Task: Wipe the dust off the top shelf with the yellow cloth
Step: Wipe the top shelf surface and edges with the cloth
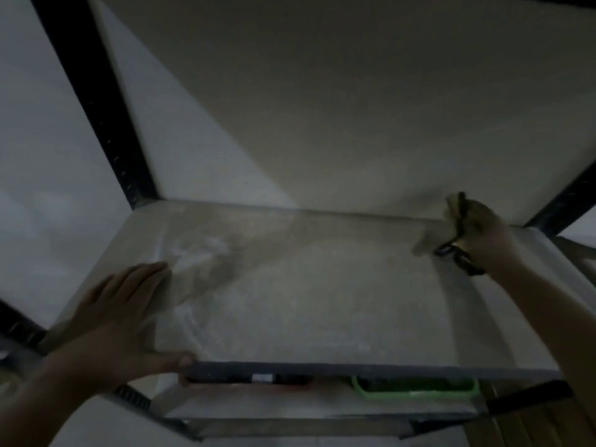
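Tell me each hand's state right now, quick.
Left hand: open, flat on the top shelf.
Right hand: closed, holding the yellow cloth.

Two hands, a left hand (119, 311) and a right hand (483, 237); one yellow cloth (453, 206) in the right fingers; one top shelf (322, 301) beneath the left fingers; one green tray (416, 394) lower down

Dull yellow cloth (453, 209), streaky pale-grey top shelf (322, 285) — black uprights (101, 108), bright green tray (419, 394), off-white wall (322, 91)
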